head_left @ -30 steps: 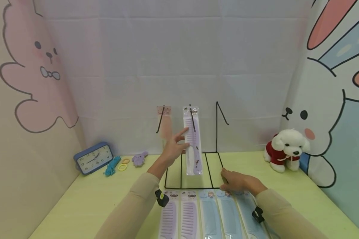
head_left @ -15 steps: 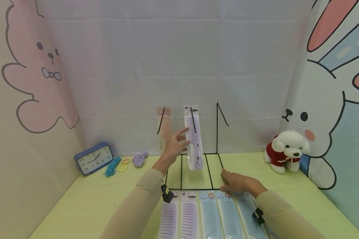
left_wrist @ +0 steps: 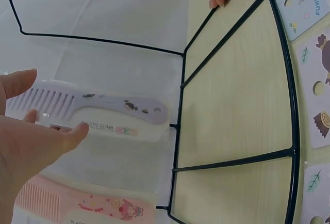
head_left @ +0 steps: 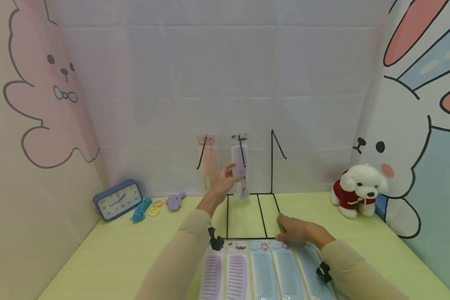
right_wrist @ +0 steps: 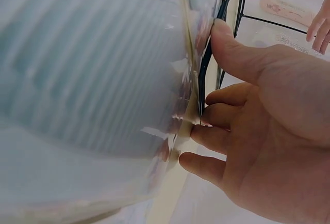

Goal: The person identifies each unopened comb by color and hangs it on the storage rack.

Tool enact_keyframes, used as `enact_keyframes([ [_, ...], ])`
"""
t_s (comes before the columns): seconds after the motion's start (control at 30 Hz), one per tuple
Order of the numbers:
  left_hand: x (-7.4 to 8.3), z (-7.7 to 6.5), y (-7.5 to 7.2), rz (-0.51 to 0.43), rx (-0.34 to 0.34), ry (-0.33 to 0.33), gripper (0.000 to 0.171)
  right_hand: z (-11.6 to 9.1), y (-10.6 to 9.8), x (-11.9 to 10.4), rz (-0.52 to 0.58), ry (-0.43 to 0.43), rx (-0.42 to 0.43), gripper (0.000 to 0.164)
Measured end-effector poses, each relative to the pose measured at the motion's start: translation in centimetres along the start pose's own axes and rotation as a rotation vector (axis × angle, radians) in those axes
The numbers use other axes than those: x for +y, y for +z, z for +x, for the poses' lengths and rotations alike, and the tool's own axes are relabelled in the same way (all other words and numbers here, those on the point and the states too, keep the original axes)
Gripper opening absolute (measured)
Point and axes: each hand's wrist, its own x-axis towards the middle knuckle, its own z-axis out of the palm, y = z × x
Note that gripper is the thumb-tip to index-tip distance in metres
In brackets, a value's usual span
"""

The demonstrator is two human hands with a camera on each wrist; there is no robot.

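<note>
A purple comb in a clear packet [head_left: 240, 152] hangs from the middle hook of a black wire rack [left_wrist: 295, 152]. My left hand [head_left: 222, 184] is at the packet's left side, fingers spread and only slightly bent, not wrapped around it. To its left a pink comb in a packet [head_left: 209, 160] hangs on another hook, its lower part hidden by that hand. With thumb and fingers, my right hand [head_left: 299, 228] grips the rack's front right corner. In front of the rack lie packaged purple combs [head_left: 211, 275] and packaged blue combs [head_left: 265, 275] in a row.
The rack's right hook [head_left: 279, 144] carries nothing. On the left stand a blue clock [head_left: 119, 201], a blue cord bundle [head_left: 141, 210], small rings [head_left: 154, 211] and a purple toy [head_left: 175, 201]. A plush dog [head_left: 360, 187] sits at the right.
The purple comb's packet has swung back toward the wall and settled lower on its hook's inner end. My left hand has followed slightly rightward. My right hand stays on the rack.
</note>
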Motion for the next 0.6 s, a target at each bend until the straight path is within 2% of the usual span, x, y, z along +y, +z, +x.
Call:
enact_keyframes([
  [0.2, -0.5, 0.1, -0.7, 0.034, 0.040, -0.003, 0.060, -0.1, -0.1, -0.1, 0.002, -0.002, -0.003, 0.080],
  [0.33, -0.9, 0.2, -1.2, 0.042, 0.042, 0.007, 0.060, 0.0, -0.1, -0.1, -0.003, -0.003, 0.001, 0.081],
  [0.6, -1.9, -1.1, -2.2, 0.022, 0.036, -0.022, 0.062, 0.1, 0.0, 0.2, 0.008, 0.002, -0.010, 0.081],
])
